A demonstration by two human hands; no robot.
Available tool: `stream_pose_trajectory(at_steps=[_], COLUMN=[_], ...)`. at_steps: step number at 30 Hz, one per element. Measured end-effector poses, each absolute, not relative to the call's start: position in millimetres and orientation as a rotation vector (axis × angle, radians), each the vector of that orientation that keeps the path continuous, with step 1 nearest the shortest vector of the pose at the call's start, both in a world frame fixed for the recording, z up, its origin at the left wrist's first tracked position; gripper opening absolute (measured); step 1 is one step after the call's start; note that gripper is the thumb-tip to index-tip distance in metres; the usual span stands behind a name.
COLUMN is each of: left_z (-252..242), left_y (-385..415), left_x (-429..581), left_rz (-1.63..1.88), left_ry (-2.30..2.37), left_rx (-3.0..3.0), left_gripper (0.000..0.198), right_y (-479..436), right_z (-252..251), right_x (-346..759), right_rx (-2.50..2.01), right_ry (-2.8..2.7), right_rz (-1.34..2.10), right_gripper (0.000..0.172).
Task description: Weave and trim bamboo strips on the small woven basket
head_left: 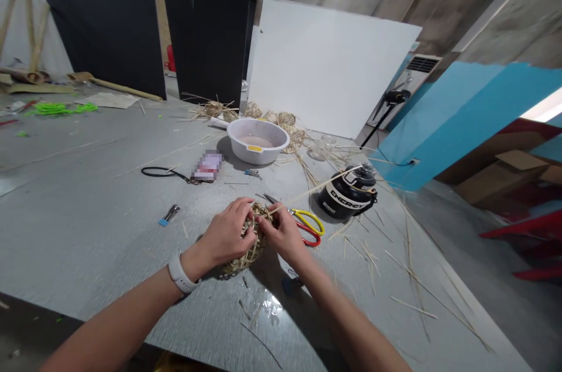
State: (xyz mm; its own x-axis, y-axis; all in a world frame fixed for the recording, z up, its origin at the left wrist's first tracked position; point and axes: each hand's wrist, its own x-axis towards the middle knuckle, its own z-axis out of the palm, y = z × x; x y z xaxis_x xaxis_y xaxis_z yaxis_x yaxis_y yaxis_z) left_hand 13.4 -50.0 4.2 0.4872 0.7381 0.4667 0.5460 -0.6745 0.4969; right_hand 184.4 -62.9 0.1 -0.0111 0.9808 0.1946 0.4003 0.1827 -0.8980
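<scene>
A small woven bamboo basket with an open lattice lies on the grey table between my hands. My left hand is closed around its left side, fingers curled over the top. On the upper right, my right hand pinches a long pale bamboo strip where it meets the weave. The strip's free end slants up to the right, past the black jug. Scissors with one yellow and one red handle lie just beyond my right hand, partly hidden by it. A white watch band sits on my left wrist.
Behind the basket stands a white plastic basin holding water. A black jug marked ENERGY is at the right. Loose strips litter the table's right side. A phone, clips and several woven balls also lie around.
</scene>
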Motion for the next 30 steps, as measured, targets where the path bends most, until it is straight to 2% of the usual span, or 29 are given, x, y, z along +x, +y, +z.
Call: stream_pose_trajectory(at_steps=[9,18,22,24,28,30], left_z=[7,9,7,7,5,5], left_y=[-51,-54,-56,-57,-59,-60], left_x=[15,16,15,14,14,14], left_rz=[0.979,1.004,1.038,1.035,0.922,0.84], left_ry=[1.082,1.072,1.046,1.026,1.061,1.095], left_rx=[2.438,2.406,2.351,2.326,2.278,2.259], left_gripper=[0.017,0.018,0.019,0.028,0.075,0.077], right_y=[-61,-61,-61,-60,-55,-51], right_z=[4,15,17,18,19,18], right_x=[187,196,198,202,211,215], right_rx=[-1.285,-1.184,-1.254,-1.311,-1.365,-1.362], right_ry=[-1.546,-1.366,-1.362,-1.368,-1.372,-1.371], right_rz=[0.948,1.405,1.295,1.132,0.995,0.982], right_gripper=[0.026,0.043,0.038,0.04,0.046,0.048])
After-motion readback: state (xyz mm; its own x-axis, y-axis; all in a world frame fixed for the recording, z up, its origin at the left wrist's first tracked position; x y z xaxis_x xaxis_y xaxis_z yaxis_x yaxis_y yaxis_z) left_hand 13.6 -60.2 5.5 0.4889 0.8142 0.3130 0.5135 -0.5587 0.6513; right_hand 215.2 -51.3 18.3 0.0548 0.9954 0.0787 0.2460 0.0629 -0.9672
